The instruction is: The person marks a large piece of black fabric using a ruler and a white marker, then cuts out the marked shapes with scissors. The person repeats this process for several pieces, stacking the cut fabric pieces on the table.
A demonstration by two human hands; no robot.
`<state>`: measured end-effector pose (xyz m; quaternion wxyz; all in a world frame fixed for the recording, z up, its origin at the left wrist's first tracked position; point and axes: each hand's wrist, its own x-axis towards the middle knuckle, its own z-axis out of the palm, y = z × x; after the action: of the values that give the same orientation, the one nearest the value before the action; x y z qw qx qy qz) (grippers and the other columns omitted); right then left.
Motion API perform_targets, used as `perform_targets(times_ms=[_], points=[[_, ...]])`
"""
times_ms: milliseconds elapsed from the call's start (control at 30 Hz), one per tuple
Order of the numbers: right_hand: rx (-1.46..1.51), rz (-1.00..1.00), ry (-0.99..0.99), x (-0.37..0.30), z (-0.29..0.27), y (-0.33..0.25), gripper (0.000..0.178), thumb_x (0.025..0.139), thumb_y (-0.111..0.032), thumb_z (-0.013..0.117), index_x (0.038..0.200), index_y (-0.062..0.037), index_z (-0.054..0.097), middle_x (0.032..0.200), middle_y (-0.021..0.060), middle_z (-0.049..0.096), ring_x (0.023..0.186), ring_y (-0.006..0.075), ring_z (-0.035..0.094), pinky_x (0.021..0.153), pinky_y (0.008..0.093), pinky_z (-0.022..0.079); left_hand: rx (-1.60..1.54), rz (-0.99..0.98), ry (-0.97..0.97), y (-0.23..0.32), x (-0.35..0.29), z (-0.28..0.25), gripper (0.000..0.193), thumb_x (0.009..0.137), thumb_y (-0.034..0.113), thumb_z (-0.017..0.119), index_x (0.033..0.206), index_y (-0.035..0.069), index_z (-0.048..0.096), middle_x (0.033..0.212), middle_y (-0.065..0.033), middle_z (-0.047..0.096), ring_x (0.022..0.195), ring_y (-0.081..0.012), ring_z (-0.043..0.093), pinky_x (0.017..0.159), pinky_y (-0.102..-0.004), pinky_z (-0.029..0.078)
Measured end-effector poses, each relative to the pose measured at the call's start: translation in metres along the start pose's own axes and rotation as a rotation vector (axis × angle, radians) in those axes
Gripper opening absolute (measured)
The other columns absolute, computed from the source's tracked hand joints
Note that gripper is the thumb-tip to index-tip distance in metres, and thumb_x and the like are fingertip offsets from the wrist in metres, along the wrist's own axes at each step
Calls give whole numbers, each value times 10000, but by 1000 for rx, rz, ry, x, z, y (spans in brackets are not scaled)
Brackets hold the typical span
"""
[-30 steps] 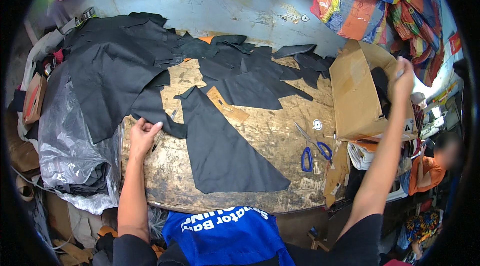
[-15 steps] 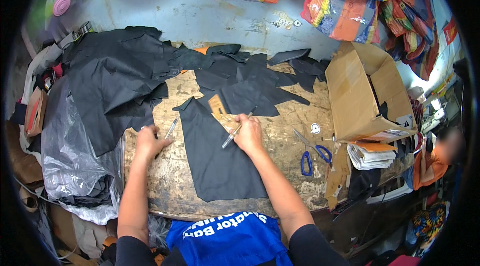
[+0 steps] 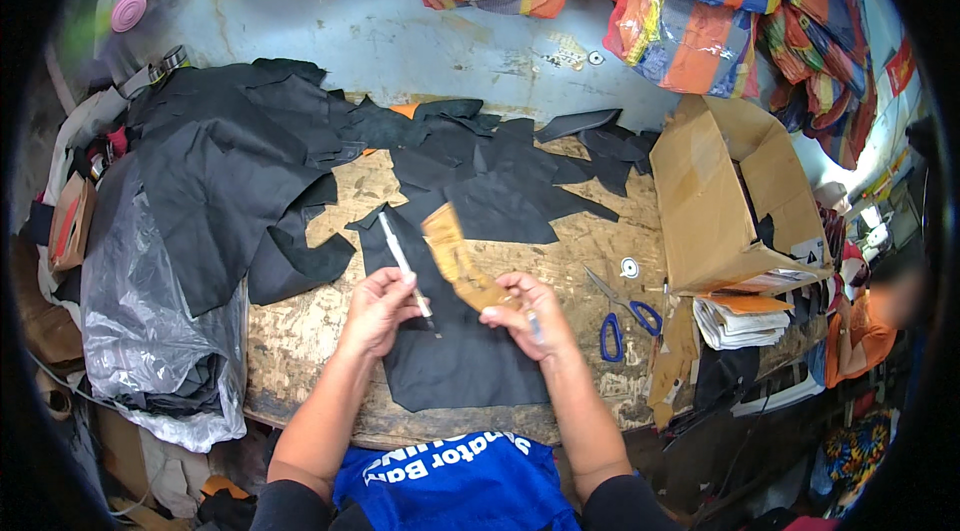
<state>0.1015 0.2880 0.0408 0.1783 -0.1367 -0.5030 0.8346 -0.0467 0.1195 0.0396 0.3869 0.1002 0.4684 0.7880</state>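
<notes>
My left hand (image 3: 377,311) pinches a slim white pen (image 3: 397,249) with a dark lower tip, tilted over a black leather-like piece (image 3: 450,371). Across from it, my right hand (image 3: 528,313) grips the lower end of a curved tan cardboard template (image 3: 458,261), raised above that same piece. A clear pen (image 3: 537,328) also lies within the right hand, partly hidden by the fingers and blurred. Both hands are closed and apart from each other, over the near half of the worn wooden table (image 3: 310,356).
Blue-handled scissors (image 3: 625,316) lie right of my right hand, below a small white disc (image 3: 629,267). A cardboard box (image 3: 700,201) stands at the right. Black sheets (image 3: 220,161) heap at the left over a plastic bag (image 3: 150,331). Another person (image 3: 858,336) sits far right.
My left hand has moved right from the table's left part, bringing the white pen over the black piece. My right hand has lifted and turned the template. A black flap now folds over at the left.
</notes>
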Motion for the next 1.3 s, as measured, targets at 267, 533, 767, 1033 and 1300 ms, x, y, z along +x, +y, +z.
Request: perform_targets(times_ms=[267,533,767,1033,1300], points=[[-372,-325,521,-27,-45,-20,462,652,149,703,1062,6,546,916,88,634,821,139,615,710,242,526,-27,-2,-77,-47,3,29,111,901,107,576,899,9,524,730,-74,614,688,-174,655,597,-238,543],[-497,-245,652,-111,-133,-57,444,628,123,736,1023,-3,578,923,82,641,815,148,620,736,243,508,508,176,-260,-80,0,27,120,919,106,535,967,-2,515,815,-89,641,782,-152,636,728,-271,512],[-935,-220,1148,-187,-184,-60,412,672,5,746,1034,33,553,928,126,638,817,213,617,753,302,492,1225,519,-535,-72,19,58,186,873,184,519,924,7,493,924,-156,580,947,-343,516,928,-449,339],[-1533,-102,1140,-160,-196,-26,617,710,-405,733,1157,-32,529,1291,235,467,1204,448,392,1019,509,272,1269,605,-386,-57,17,22,191,829,183,557,860,4,499,809,-184,559,834,-375,531,799,-438,403],[-1478,-68,928,-104,-120,-3,628,720,-433,717,1197,-71,528,1356,225,414,1273,466,310,1066,531,206,1099,434,-234,-34,11,-29,158,833,140,561,840,11,470,688,-137,536,713,-325,531,743,-386,422]])
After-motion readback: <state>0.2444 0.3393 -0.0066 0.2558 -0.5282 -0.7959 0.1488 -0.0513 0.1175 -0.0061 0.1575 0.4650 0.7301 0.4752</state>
